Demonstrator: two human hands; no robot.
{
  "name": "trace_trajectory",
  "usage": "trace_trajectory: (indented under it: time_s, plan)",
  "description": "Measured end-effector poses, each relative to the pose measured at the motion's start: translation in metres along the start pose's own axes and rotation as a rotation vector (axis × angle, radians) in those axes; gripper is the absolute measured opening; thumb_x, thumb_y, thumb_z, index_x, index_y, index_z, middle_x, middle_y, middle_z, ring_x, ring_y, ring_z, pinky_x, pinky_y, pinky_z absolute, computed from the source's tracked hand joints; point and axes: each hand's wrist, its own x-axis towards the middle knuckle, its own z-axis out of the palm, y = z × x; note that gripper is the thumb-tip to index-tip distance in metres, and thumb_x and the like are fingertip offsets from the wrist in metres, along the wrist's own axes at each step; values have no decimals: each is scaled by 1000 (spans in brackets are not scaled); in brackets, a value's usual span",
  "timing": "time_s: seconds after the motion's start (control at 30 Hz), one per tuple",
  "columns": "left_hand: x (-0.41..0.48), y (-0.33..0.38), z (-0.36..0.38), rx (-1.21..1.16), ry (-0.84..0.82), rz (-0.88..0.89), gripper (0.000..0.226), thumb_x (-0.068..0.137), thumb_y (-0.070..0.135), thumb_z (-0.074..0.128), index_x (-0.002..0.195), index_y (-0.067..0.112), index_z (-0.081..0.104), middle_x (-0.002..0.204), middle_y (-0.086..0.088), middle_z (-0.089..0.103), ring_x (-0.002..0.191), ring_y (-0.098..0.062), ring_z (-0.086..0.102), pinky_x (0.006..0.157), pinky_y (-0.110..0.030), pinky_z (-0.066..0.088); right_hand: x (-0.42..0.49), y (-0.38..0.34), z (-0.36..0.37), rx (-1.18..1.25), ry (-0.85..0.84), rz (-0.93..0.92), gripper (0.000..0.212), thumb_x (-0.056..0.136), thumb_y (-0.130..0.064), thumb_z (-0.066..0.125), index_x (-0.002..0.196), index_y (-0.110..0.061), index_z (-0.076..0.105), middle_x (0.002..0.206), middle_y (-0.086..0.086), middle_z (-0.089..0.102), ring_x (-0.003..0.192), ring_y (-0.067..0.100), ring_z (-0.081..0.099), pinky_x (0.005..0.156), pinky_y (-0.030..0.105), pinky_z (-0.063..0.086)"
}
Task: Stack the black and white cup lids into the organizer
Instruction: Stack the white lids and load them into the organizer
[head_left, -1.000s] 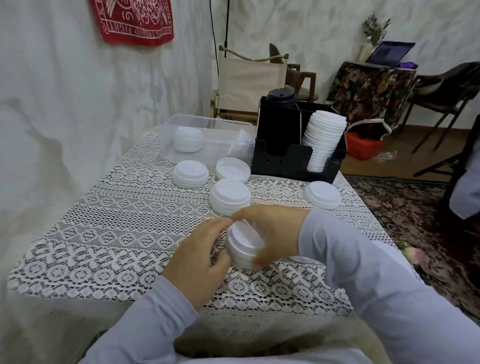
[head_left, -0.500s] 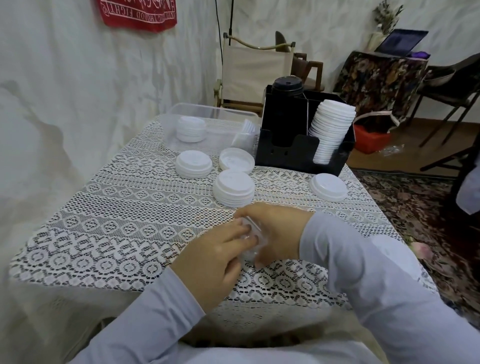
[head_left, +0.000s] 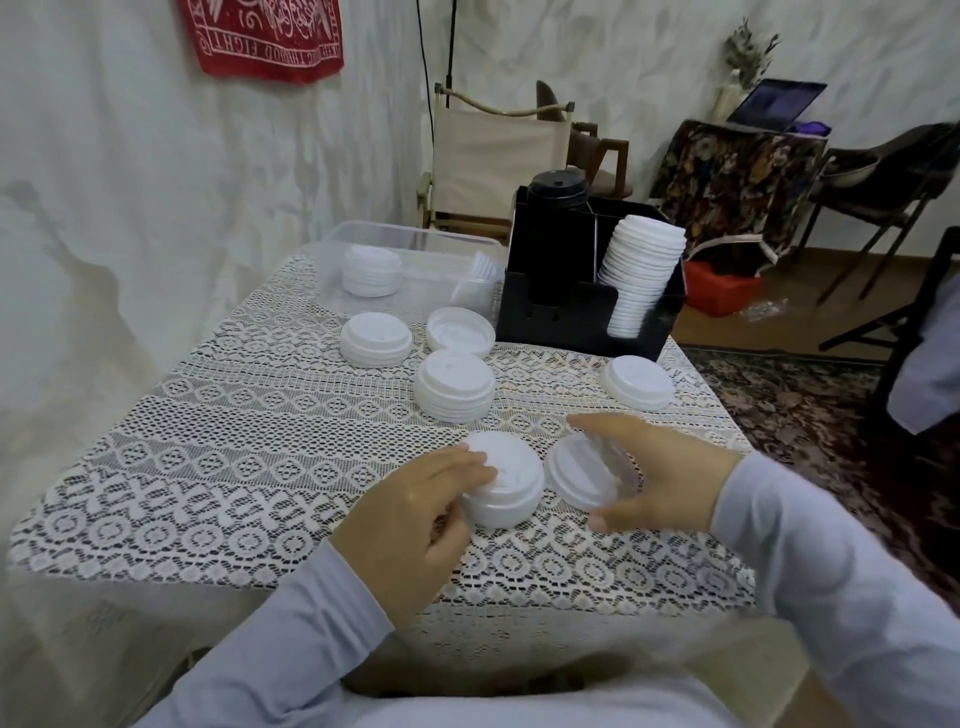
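White lid stack (head_left: 501, 480) sits on the worktop (head_left: 208, 415) at the near edge, with left hand (head_left: 410, 514) fingers curled over its top and side. Just beside it, right hand (head_left: 660, 478) fingers half-spread, pinching a tilted single lid (head_left: 582, 470) by its rim. The organizer (head_left: 587, 322) stands well apart behind.

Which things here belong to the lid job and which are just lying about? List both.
Job: black organizer, its white lid column and black lids; lid stack in left hand; tilted lid in right hand; loose table stacks.
Lying about: red cloth, folding chair, laptop, red basket.
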Motion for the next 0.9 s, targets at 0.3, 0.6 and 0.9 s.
trace_trajectory:
  time_s: [0.3,0.6,0.9]
  plan:
    - [0,3,-3,-100,87,18,45,82,22,41,120,8,62,126,3,53,122,-5,43,108,-12,25,7,5,13,36,154,20,102,66,-43,81,146,-36,18,141,-7,43,120,15,45,104,33,41]
    - [15,51,-16,-650,282,-251,35,85,24,60,118,34,53,104,8,70,94,-2,66,80,-18,53,3,-52,8,294,579,-209,82,67,-44,78,138,-24,42,128,-12,45,120,5,41,103,23,34]
    - [36,40,-28,-892,157,-495,83,68,21,73,142,11,37,120,8,61,105,-4,62,84,-18,52,12,-50,38,392,546,-226,95,64,-41,82,144,-23,35,142,-9,38,131,13,36,111,37,33]
